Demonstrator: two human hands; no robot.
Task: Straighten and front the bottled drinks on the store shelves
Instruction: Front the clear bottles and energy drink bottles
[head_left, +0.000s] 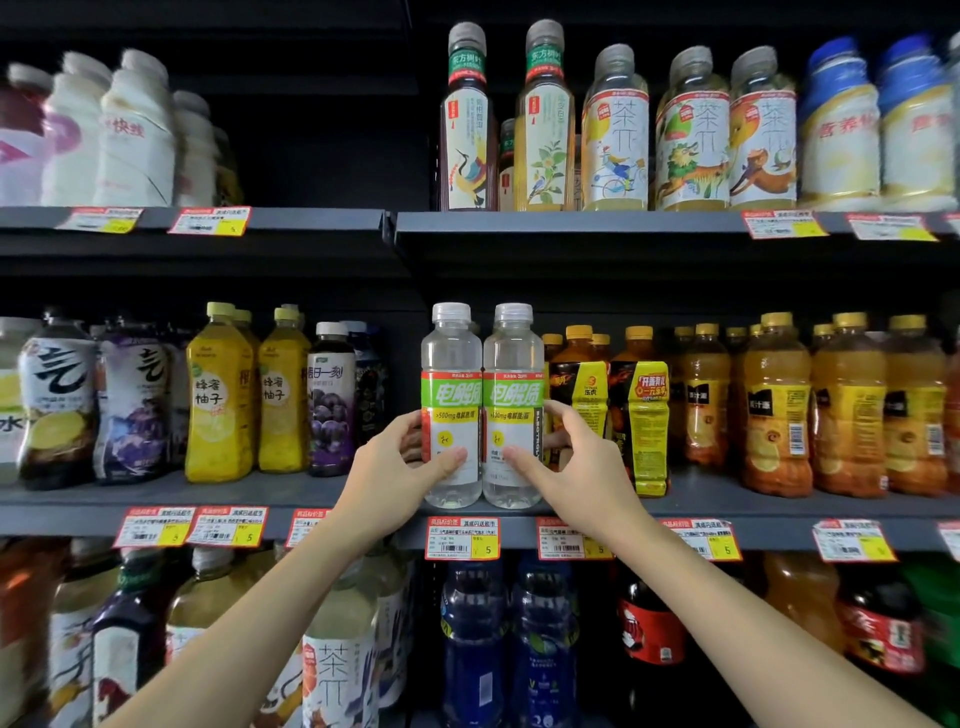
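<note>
Both arms reach up from 6 o'clock to the mid shelf (727, 506). L hand (395, 470) has its grip clamped on the L clear bottle (451, 405), thumb across the lower label, fingers round the far side at 9. R hand (576, 462) is clamped the same way on the R clear bottle (513, 405), thumb in front, fingers wrapped at 3. The pair stand upright, touching each other, at the shelf's front edge, green labels facing out.

Handling, as a guess: full bottles, so some weight; thin plastic w/ smooth film labels, may dent or slip if squeezed hard. Best hold is low on the label band, twisting rather than lifting.

Farther back at 3, orange-cap bottles (639, 415) sit just beside, some turned barcode-out. At 12, tea bottles (615, 130) on the top shelf.
</note>
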